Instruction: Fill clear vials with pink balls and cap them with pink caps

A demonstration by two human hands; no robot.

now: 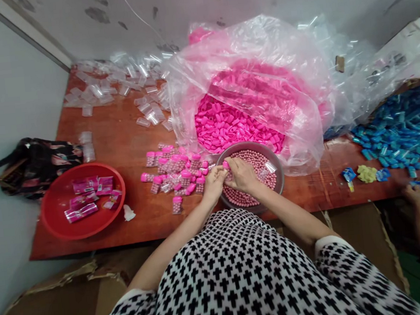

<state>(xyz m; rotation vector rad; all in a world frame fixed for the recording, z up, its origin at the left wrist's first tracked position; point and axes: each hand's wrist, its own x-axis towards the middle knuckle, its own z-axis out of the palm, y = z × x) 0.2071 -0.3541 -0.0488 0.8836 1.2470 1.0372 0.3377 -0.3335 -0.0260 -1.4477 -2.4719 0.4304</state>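
Note:
My left hand and my right hand meet over the left side of a grey bowl full of small pink balls. Both are closed around a small container with a pink cap; its body is mostly hidden by my fingers. Clear plastic tubes lie on the balls at the bowl's right. Left of the bowl is a heap of filled clear containers with pink caps. One filled container stands apart, nearer the table's front edge.
Behind the bowl, a big clear plastic bag holds loose pink caps. Clear tubes lie scattered at the back left. A red basin holds pink packets, beside a dark bag. At right are blue pieces and another person's hands.

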